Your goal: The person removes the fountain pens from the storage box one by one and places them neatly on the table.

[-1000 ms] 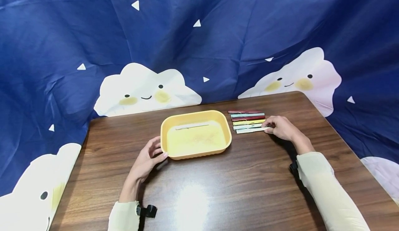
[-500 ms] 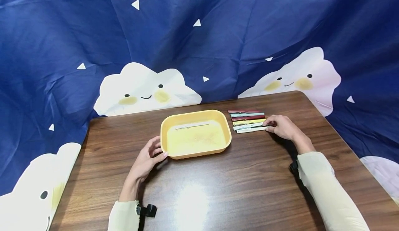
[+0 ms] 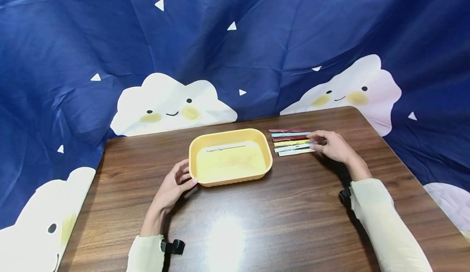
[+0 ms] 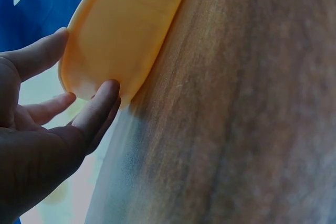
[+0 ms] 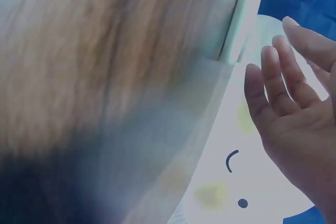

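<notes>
A yellow tray [image 3: 231,181] stands on the table with one white pen [image 3: 225,147] inside it. My left hand [image 3: 175,186] holds the tray's near left corner, thumb at the front and fingers along the side; the left wrist view shows fingertips against its wall. Right of the tray lies a row of several pens: dark red, light blue, yellow [image 3: 291,143] and, nearest me, white [image 3: 295,152]. Over the right ends of this row is my right hand [image 3: 334,146], thumb and fingers apart. The right wrist view shows the hand holding nothing, beside a pale pen [image 5: 242,19].
The brown wooden table [image 3: 257,223] has a bright glare patch near the front. Behind it hangs a blue cloth [image 3: 220,51] with white clouds and triangles. Each wrist carries a black strap with a small device.
My right hand has lifted from the end of the nearest white pen, shifted slightly toward the back, and its thumb and fingers have spread. The left hand and tray stay put.
</notes>
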Demonstrator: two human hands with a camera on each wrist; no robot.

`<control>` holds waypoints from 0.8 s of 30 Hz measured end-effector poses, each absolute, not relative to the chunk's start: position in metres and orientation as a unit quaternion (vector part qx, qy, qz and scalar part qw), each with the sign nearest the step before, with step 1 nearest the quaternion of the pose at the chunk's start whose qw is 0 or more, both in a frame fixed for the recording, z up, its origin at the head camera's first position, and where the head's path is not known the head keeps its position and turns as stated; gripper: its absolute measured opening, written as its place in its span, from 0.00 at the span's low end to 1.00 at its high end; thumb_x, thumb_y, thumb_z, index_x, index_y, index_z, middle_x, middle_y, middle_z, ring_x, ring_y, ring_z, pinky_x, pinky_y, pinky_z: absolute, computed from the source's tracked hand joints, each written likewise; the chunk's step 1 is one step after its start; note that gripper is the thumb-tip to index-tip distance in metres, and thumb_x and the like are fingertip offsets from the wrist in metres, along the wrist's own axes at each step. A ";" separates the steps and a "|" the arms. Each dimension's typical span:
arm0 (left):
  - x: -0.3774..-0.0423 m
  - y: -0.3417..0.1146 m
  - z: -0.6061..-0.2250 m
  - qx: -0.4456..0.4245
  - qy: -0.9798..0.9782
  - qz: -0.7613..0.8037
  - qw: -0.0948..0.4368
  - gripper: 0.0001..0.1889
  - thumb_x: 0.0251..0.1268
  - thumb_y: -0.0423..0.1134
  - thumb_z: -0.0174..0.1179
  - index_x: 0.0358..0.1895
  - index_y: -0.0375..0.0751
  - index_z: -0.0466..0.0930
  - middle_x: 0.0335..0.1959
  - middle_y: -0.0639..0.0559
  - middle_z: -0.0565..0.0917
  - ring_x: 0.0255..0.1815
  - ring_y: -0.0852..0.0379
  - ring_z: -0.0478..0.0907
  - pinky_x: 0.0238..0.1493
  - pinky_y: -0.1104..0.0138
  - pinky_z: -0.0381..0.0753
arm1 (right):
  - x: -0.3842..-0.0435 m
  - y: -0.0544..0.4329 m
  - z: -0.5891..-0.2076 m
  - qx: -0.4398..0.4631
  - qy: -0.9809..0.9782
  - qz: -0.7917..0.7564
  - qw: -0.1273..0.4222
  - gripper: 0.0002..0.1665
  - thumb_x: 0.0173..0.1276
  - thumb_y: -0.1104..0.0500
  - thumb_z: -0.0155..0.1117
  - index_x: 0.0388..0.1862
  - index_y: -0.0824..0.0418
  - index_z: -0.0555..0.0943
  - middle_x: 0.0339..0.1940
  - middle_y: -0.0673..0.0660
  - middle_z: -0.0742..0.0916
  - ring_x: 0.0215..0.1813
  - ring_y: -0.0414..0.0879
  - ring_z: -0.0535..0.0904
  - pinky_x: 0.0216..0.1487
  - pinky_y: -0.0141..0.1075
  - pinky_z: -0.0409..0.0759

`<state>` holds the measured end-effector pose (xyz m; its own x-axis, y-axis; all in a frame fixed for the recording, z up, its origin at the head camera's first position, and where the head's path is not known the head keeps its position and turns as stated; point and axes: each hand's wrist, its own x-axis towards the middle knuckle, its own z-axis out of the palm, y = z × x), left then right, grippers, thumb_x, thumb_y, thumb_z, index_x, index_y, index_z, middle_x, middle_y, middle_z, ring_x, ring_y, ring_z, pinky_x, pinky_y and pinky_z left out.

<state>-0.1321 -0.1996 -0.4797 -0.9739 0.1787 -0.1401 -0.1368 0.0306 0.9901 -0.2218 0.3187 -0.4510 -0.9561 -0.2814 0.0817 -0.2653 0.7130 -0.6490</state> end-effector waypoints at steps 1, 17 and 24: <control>-0.132 -0.200 -0.480 0.015 0.709 0.696 0.113 0.36 0.66 0.23 0.63 0.75 0.32 0.58 0.66 0.29 0.70 0.64 0.36 0.71 0.53 0.70 0.79 | -0.222 0.318 -0.450 -0.146 0.923 -0.355 0.010 0.19 0.68 0.65 0.70 0.57 0.68 0.82 0.49 0.67 0.87 0.48 0.60 0.83 0.48 0.35 0.80; -0.133 -0.199 -0.481 0.014 0.709 0.696 0.115 0.36 0.65 0.24 0.64 0.75 0.32 0.59 0.66 0.29 0.71 0.64 0.36 0.71 0.53 0.70 0.78 | -0.221 0.295 -0.437 -0.147 0.896 -0.419 -0.017 0.32 0.65 0.73 0.69 0.68 0.72 0.72 0.54 0.73 0.83 0.53 0.62 0.79 0.43 0.24 0.76; -0.132 -0.200 -0.481 0.016 0.706 0.698 0.115 0.36 0.65 0.23 0.63 0.75 0.33 0.59 0.66 0.29 0.71 0.64 0.36 0.71 0.53 0.69 0.79 | -0.221 0.281 -0.434 -0.168 0.874 -0.455 -0.027 0.33 0.64 0.76 0.68 0.68 0.75 0.71 0.55 0.76 0.82 0.54 0.60 0.78 0.45 0.21 0.75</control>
<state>-0.1323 -0.1997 -0.4812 -0.9731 0.1827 -0.1404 -0.1383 0.0240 0.9901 -0.2208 0.2812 -0.4337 -0.9420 -0.2691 0.2007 -0.3187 0.5293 -0.7863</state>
